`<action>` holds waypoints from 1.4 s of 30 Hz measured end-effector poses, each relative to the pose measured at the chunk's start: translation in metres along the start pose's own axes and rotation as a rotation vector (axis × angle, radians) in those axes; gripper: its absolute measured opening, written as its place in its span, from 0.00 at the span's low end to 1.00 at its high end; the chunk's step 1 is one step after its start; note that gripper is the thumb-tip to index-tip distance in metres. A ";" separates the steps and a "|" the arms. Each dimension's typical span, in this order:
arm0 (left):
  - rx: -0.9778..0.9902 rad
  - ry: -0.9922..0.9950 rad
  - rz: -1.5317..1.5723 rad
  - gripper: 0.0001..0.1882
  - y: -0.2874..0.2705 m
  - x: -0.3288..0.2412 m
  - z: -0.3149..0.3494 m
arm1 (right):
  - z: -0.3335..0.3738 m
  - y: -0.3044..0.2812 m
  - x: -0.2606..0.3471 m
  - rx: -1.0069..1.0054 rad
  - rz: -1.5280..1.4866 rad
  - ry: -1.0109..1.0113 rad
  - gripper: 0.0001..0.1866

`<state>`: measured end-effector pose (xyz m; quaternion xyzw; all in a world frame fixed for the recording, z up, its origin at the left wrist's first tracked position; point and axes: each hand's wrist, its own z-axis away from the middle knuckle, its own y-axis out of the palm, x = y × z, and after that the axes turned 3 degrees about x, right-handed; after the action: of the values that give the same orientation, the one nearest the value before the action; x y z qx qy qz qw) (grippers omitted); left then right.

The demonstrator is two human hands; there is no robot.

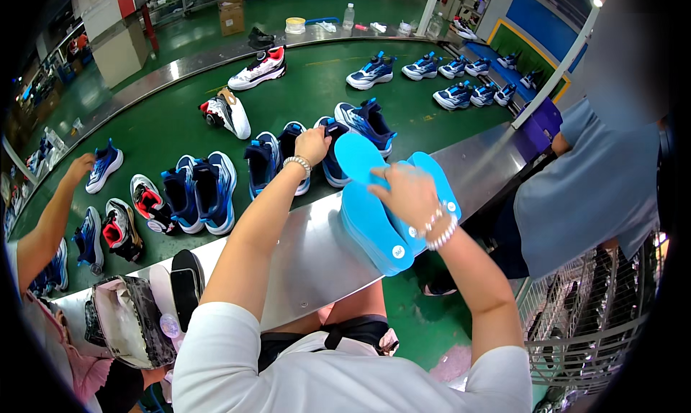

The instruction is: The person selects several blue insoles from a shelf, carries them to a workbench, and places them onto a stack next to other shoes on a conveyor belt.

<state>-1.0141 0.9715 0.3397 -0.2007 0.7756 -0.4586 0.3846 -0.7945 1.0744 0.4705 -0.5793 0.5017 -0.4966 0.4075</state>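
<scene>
My left hand is closed on the upper edge of a navy sneaker standing on the green belt. In my right hand is a bright blue insole, pinched near one end and raised beside that sneaker's opening. Below it, a stack of blue insoles with round white stickers lies on the metal ledge. A second insole stack is partly covered by my right hand. Another navy sneaker leans just beyond the held one.
More navy sneakers line the belt to the left, and white-and-black shoes lie farther back. A co-worker's hand touches a shoe at far left. Another person in a blue shirt stands right, near a wire rack. An open bag sits left.
</scene>
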 end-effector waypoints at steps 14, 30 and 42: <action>-0.056 -0.113 0.170 0.15 0.007 0.001 0.003 | -0.141 0.058 0.011 0.471 0.543 -0.021 0.10; -0.097 -0.079 0.200 0.14 0.008 0.009 0.005 | -0.144 0.011 0.029 0.487 0.614 -0.122 0.10; -0.011 -0.117 0.233 0.16 -0.001 0.011 -0.001 | -0.164 0.130 0.016 0.270 -0.105 0.400 0.15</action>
<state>-1.0219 0.9643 0.3362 -0.1380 0.7722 -0.3941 0.4789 -0.9787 1.0412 0.3757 -0.4349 0.4707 -0.6845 0.3475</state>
